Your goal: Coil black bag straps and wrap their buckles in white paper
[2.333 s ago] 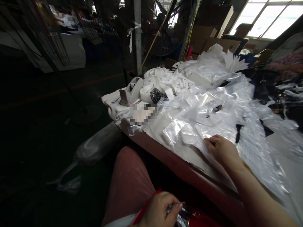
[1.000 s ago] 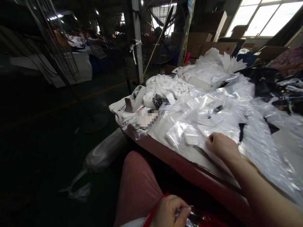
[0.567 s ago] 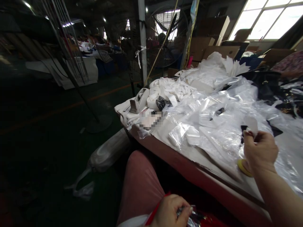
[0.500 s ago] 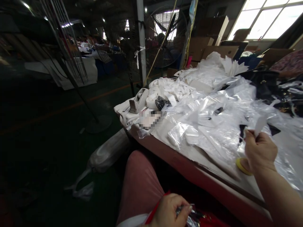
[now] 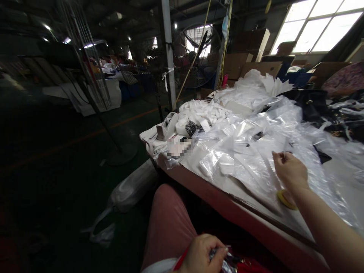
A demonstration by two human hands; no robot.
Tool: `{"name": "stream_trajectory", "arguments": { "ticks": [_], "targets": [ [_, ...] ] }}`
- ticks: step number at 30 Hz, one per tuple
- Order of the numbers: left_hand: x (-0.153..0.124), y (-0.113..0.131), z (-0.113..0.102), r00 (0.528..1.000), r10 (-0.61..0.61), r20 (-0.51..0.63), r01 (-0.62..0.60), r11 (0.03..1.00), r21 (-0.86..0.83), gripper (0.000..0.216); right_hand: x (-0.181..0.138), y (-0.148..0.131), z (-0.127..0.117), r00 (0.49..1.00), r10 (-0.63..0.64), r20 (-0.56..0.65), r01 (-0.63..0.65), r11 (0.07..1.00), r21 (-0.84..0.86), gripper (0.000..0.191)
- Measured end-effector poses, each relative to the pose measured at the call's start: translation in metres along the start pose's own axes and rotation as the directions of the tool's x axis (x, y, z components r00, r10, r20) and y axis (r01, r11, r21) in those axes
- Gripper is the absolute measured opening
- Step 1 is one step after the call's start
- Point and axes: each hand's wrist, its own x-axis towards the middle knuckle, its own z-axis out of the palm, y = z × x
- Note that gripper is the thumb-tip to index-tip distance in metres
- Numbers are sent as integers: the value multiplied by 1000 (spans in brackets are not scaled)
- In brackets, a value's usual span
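Note:
At the bottom, my left hand (image 5: pixel 203 252) is closed on a crumpled piece of shiny plastic (image 5: pixel 229 263). Red material (image 5: pixel 253 266) with small gold-coloured bits lies beside it on my lap. Over the table, my right hand (image 5: pixel 292 172) is closed, thumb and fingertips together; whatever is between them blends into the plastic behind. Clear plastic bags (image 5: pixel 250 163) are spread in a loose heap around and beyond that hand. Partly behind my right wrist is a roll of yellow tape (image 5: pixel 285 200).
White strips (image 5: pixel 203 113) are piled at the table's far left, near a tape dispenser (image 5: pixel 167 127) and a pixelated object (image 5: pixel 179 147). Black bags (image 5: pixel 307 104) lie at the right. A stand fan's pole (image 5: pixel 99 117) and a wrapped bundle (image 5: pixel 132 187) are left of the table.
My right hand has moved left and slightly down over the plastic. The white piece that stuck up from its fingers no longer shows clearly. My left hand has stayed put.

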Motion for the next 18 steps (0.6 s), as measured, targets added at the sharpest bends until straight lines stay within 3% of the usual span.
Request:
{"name": "stream_trajectory", "arguments": {
  "ticks": [4,7,9,11,14,16,18],
  "targets": [
    [0,-2,2,1000,5,0,-5,1000,20,18,4,-9,-6,993,-27,115,30,999,-31,56],
    [-1,2,1,1000,-19,-22,19,1000,8,20,-4,-16,-17,992,-3,124,11,998,-60,71],
    [-3,9,-2,996,-74,-41,73,997,-23,22,-24,-18,-26,990,-26,137,35,997,-63,77],
    [-4,18,-7,991,-131,-29,129,990,-58,26,-58,-18,-34,971,-172,167,176,984,-9,70],
    [-1,24,-12,988,-155,22,156,981,-114,30,-119,-17,-43,850,-464,248,440,886,148,61],
    [1,22,-13,983,-169,66,178,970,-166,33,-154,-13,-46,745,-561,362,493,828,269,54],
    [2,19,-13,980,-170,103,186,965,-184,36,-180,-6,-44,660,-593,462,458,804,379,49]
  ]
}}
